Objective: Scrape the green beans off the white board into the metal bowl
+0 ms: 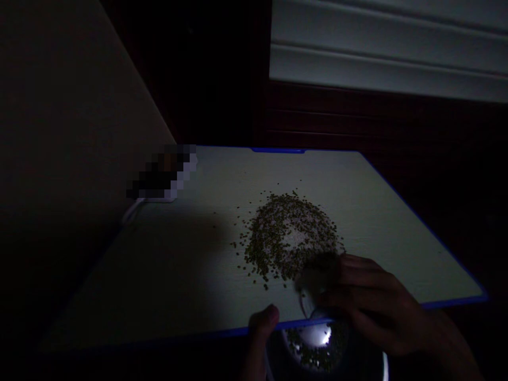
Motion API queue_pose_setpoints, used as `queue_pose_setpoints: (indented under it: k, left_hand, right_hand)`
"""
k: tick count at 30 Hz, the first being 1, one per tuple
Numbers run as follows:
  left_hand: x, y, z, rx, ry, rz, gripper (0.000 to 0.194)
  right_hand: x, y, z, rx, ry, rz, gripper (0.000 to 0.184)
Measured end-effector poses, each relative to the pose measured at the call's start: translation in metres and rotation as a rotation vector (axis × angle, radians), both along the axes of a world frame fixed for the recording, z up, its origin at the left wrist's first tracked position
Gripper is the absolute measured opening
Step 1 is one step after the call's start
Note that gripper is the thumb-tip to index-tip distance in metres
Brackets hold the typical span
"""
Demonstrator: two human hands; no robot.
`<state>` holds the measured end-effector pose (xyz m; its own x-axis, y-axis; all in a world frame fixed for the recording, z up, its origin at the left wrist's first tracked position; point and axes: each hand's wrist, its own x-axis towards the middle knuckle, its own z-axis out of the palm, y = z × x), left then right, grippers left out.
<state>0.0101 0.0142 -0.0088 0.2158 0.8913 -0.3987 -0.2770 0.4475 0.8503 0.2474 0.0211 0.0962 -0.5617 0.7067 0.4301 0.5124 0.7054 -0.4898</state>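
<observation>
A heap of small dark greenish seeds (264, 241), with paler grains among them, is spread on a light board (190, 280) edged in blue. My right hand (381, 301) is at the heap's near side, fingers curled round a clear, round-rimmed cup (305, 301) that rests at the board's near edge. Just below that edge is a shiny bowl (387, 365) with similar seeds in its bottom. My left hand (262, 333) is at the bowl's left side with the thumb up against the board's edge; its other fingers are hidden, and it appears to grip the bowl.
A blurred-out flat object (166, 177) with a white edge lies at the board's far left, a white cable (132, 210) running from it. A wall (79, 132) borders the left. Behind the board is dark wood panelling (337, 119) below pale slats (377, 53). The light is very dim.
</observation>
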Motion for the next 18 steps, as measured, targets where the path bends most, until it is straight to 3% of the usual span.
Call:
queue_pose_setpoints:
  k: [11,14,18]
  left_hand:
    - [0.002,0.000,-0.003,-0.029,-0.075,0.001,0.012]
    - [0.003,-0.004,0.002,-0.075,-0.101,-0.018,0.010]
    - [0.003,-0.010,0.012,-0.224,-0.137,-0.016,0.022]
  right_hand:
    - [0.002,0.000,-0.002,0.026,0.018,-0.143,0.034]
    - [0.002,0.001,-0.003,0.055,0.008,-0.192,0.030]
    - [0.002,0.002,-0.002,0.052,-0.004,-0.200,0.032]
